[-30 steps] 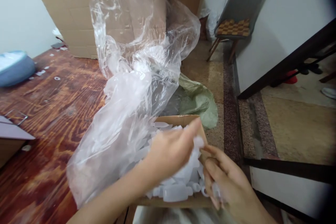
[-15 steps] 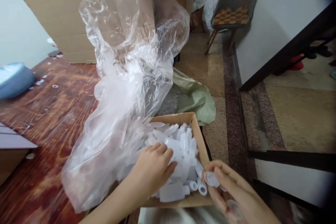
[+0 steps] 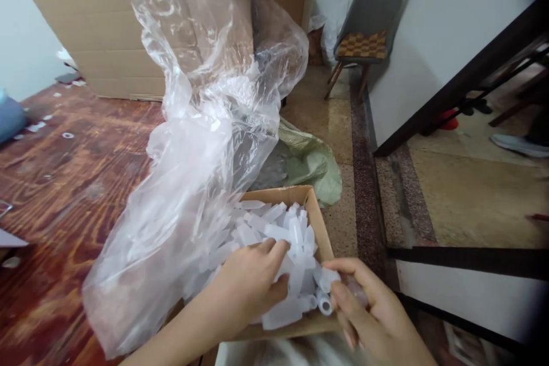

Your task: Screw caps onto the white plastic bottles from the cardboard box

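Observation:
A cardboard box [image 3: 319, 223] holds a heap of translucent white plastic bottles [image 3: 295, 234], flat-bodied with narrow necks. My left hand [image 3: 253, 274] hovers over the heap, palm down, its thumb and forefinger apart; it touches or nearly touches the bottles, and its other fingertips are partly hidden. By the box's right front corner my right hand [image 3: 369, 303] is closed around small clear plastic caps [image 3: 329, 280], one between thumb and forefinger. An open bottle mouth [image 3: 325, 304] points up just beside those fingers.
A large clear plastic bag [image 3: 193, 148] drapes over the box's left side. Behind lie a green woven sack [image 3: 321, 166] and a tall cardboard sheet [image 3: 115, 28]. A grey chair [image 3: 369, 23] stands farther back. White scraps dot the reddish wooden surface [image 3: 103, 154].
My right hand has moved slightly left, bringing the caps to the bottles at the box's corner. My left hand has turned a little, its forefinger now extended. The view has shifted right.

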### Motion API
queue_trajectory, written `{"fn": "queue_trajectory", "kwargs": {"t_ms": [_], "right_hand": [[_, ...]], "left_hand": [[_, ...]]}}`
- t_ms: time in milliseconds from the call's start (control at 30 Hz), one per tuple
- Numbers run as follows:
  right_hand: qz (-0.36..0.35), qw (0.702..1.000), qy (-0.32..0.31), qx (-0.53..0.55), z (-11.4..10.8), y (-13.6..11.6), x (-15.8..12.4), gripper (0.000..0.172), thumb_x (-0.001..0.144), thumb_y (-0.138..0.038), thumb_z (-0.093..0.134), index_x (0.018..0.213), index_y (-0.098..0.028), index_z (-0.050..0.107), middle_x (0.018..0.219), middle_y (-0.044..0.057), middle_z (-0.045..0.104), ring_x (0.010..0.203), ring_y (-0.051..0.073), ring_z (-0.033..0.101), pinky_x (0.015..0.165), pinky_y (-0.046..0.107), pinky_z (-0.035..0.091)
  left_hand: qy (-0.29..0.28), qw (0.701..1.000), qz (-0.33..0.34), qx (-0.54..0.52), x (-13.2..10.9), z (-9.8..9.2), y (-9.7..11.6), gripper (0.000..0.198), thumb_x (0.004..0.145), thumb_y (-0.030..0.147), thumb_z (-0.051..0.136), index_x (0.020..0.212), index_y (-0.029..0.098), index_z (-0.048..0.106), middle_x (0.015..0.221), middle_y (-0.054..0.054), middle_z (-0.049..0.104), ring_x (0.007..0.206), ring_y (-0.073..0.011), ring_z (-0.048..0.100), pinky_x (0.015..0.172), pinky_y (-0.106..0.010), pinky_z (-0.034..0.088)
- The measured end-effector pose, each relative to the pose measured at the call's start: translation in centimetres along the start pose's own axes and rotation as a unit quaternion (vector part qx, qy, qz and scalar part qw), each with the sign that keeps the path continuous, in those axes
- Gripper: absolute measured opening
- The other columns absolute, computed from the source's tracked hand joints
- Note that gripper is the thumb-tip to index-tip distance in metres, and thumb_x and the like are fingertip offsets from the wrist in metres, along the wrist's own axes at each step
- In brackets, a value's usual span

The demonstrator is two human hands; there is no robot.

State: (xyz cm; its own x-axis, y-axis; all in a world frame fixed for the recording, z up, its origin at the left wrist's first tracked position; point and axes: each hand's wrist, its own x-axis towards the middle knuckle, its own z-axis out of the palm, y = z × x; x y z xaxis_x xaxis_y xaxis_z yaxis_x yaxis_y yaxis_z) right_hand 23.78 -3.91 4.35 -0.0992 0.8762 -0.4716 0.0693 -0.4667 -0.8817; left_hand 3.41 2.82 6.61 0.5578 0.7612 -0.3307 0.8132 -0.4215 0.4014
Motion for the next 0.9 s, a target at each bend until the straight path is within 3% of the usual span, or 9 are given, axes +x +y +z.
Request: {"fn": "queue_trajectory", "kwargs": {"t_ms": [100, 200, 400, 467, 533, 600, 667, 733, 900], "right_hand": [[-0.078, 0.983, 0.018, -0.165, 0.2, -0.2, 0.0, 0.03, 0.095, -0.047, 0.049, 0.112, -0.025, 0.057, 0.079, 0.001, 0.067, 0.055, 0.012, 0.062, 0.047, 0.022, 0.047], [-0.202, 0.935, 0.013, -0.292, 0.3, -0.7, 0.2, 0.023, 0.096, -0.035, 0.049, 0.117, -0.029, 0.054, 0.104, 0.003, 0.071, 0.088, 0.017, 0.07, 0.073, 0.025, 0.056], [-0.408, 0.802, 0.009, -0.436, 0.5, -2.2, 0.1, 0.026, 0.101, -0.026, 0.041, 0.128, -0.024, 0.044, 0.11, 0.006, 0.069, 0.096, 0.015, 0.069, 0.08, 0.025, 0.056], [-0.484, 0.737, 0.014, -0.471, 0.6, -2.8, 0.2, 0.026, 0.102, -0.026, 0.038, 0.126, -0.02, 0.045, 0.103, 0.009, 0.069, 0.086, 0.017, 0.07, 0.071, 0.027, 0.056], [-0.536, 0.689, 0.029, -0.487, 0.8, -3.3, 0.5, 0.025, 0.102, -0.025, 0.038, 0.124, -0.018, 0.047, 0.098, 0.009, 0.07, 0.078, 0.017, 0.07, 0.064, 0.027, 0.055], [-0.517, 0.715, 0.033, -0.47, 1.0, -3.8, 0.7, 0.023, 0.104, -0.03, 0.036, 0.119, -0.018, 0.05, 0.09, 0.006, 0.071, 0.072, 0.016, 0.07, 0.061, 0.026, 0.054], [-0.441, 0.795, 0.008, -0.416, 1.0, -4.0, 0.7, 0.031, 0.105, -0.039, 0.03, 0.111, -0.021, 0.054, 0.078, 0.0, 0.069, 0.064, 0.013, 0.068, 0.057, 0.022, 0.051], [-0.386, 0.845, -0.001, -0.371, 0.8, -3.8, 0.5, 0.043, 0.102, -0.054, 0.028, 0.114, -0.023, 0.056, 0.076, -0.001, 0.069, 0.063, 0.013, 0.067, 0.058, 0.022, 0.051], [-0.423, 0.785, -0.053, -0.449, -0.9, -2.4, 0.3, 0.059, 0.091, -0.068, 0.041, 0.129, -0.028, 0.059, 0.085, 0.005, 0.074, 0.071, 0.02, 0.071, 0.07, 0.029, 0.053]], "left_hand": [[0.102, 0.971, -0.025, -0.215, -1.0, -1.1, 0.2, 0.03, 0.089, 0.026, 0.049, 0.118, 0.02, 0.05, 0.085, -0.004, 0.068, 0.073, -0.0187, 0.066, 0.062, -0.027, 0.051], [0.132, 0.905, -0.026, -0.403, -1.8, -1.2, 0.5, 0.022, 0.094, 0.039, 0.046, 0.102, 0.02, 0.053, 0.073, -0.002, 0.067, 0.068, -0.0166, 0.066, 0.057, -0.023, 0.049], [0.053, 0.76, -0.114, -0.638, -2.6, 0.2, 0.5, 0.039, 0.091, 0.059, 0.047, 0.095, 0.021, 0.048, 0.05, 0.004, 0.059, 0.043, -0.0117, 0.058, 0.044, -0.017, 0.041], [0.026, 0.735, -0.148, -0.661, -2.8, 0.4, 0.6, 0.044, 0.088, 0.063, 0.048, 0.097, 0.02, 0.05, 0.048, 0.006, 0.055, 0.033, -0.0096, 0.051, 0.037, -0.016, 0.034], [0.039, 0.737, -0.168, -0.654, -2.9, 0.4, 0.9, 0.047, 0.086, 0.066, 0.049, 0.094, 0.019, 0.053, 0.049, 0.006, 0.054, 0.032, -0.0084, 0.047, 0.035, -0.016, 0.032], [0.085, 0.751, -0.167, -0.633, -3.0, 0.5, 1.3, 0.049, 0.085, 0.067, 0.05, 0.088, 0.018, 0.056, 0.05, 0.006, 0.051, 0.037, -0.0085, 0.048, 0.039, -0.017, 0.036], [0.135, 0.767, -0.157, -0.607, -3.2, 0.5, 1.8, 0.049, 0.086, 0.066, 0.049, 0.086, 0.018, 0.058, 0.052, 0.005, 0.051, 0.043, -0.0092, 0.05, 0.045, -0.018, 0.039], [0.17, 0.791, -0.146, -0.569, -3.4, 0.5, 2.0, 0.047, 0.088, 0.064, 0.046, 0.083, 0.019, 0.059, 0.052, 0.004, 0.048, 0.046, -0.0099, 0.047, 0.047, -0.019, 0.037], [0.224, 0.836, -0.103, -0.489, -4.1, 0.0, 1.5, 0.046, 0.092, 0.06, 0.042, 0.073, 0.02, 0.055, 0.052, 0.005, 0.036, 0.047, -0.0106, 0.036, 0.045, -0.022, 0.029]]}}
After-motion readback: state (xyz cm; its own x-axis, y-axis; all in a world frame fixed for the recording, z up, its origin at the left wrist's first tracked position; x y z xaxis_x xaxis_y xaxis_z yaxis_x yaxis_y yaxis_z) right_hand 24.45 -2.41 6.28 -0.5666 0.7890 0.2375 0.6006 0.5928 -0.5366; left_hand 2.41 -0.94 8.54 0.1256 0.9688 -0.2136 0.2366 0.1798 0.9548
